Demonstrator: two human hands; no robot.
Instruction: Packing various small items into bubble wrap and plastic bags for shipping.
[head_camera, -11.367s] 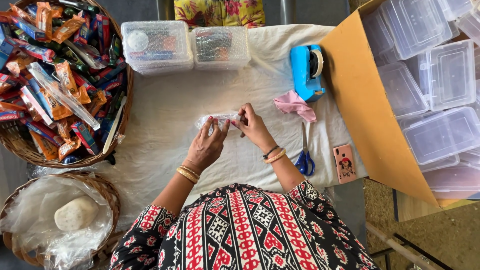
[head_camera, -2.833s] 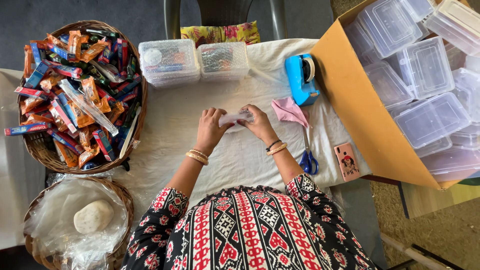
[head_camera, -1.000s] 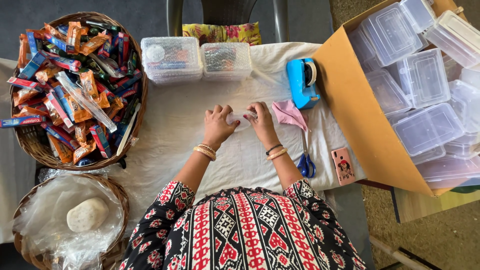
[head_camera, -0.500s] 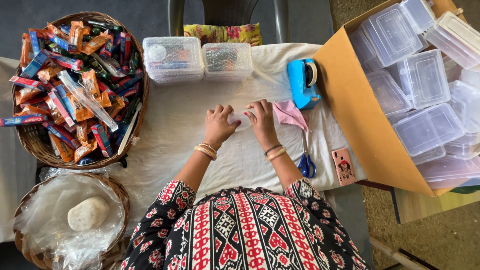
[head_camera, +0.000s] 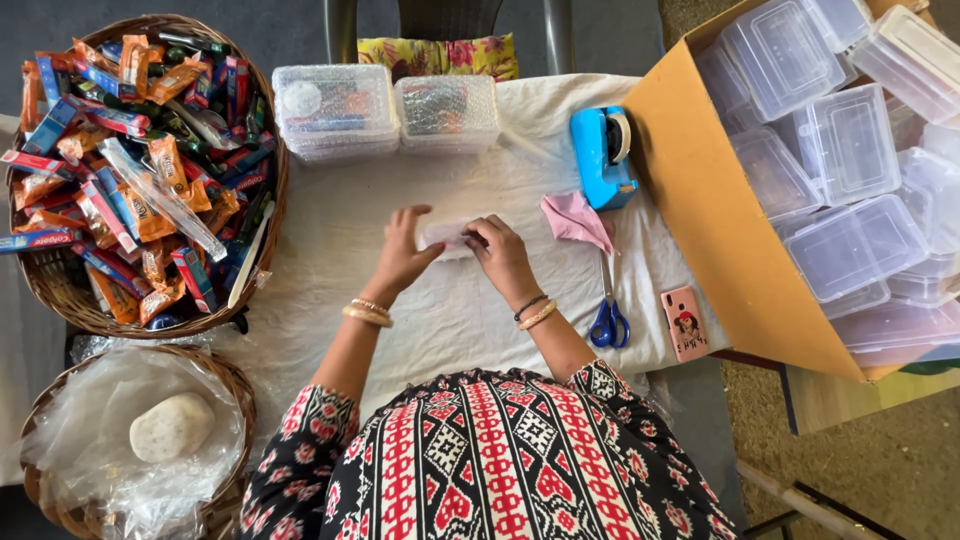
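The surface, draped in a white cloth, carries all items. At its right edge a large cardboard box lies open, packed with clear plastic containers. At the left edge stands a wicker basket heaped with coloured packets and tubes; below it a second basket, lined with clear plastic, holds one pale round lump. Two bubble-wrapped boxes sit at the far edge. Right of centre lie a blue tape dispenser, a pink cloth, blue-handled scissors and a phone.

At centre, the left hand and right hand meet on a small pale clear-wrapped packet, resting on the cloth. Both sets of fingers are curled closed on its opposite ends; the exact pinch is hidden.

Assessment: the packet appears light, soft and crinkly, likely slippery; holding at the ends suits it. Open cloth lies ahead and to the left; the scissors and dispenser crowd the right.
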